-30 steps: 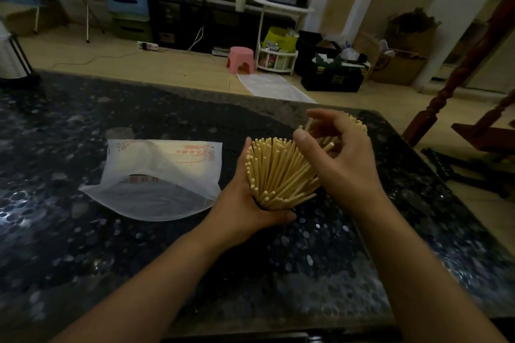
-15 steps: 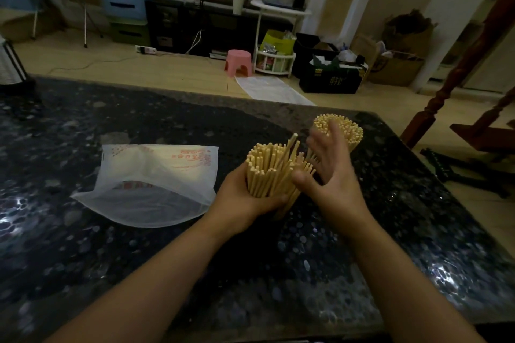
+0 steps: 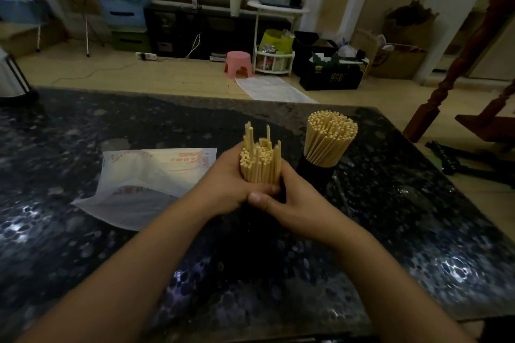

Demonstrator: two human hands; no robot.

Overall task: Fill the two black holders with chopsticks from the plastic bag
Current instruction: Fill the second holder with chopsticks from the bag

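Left hand point(image 3: 223, 184) and right hand point(image 3: 289, 200) curl together, thumbs touching.

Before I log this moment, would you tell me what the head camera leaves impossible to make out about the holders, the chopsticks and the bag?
- Near holder: hidden in the head view behind the left hand and right hand wrapped round the chopstick bundle.
- Far holder: black against the dark table; its base is lost in shadow.
- Plastic bag: whether chopsticks remain inside; film is cloudy.
- Bag's red print: too small to read.
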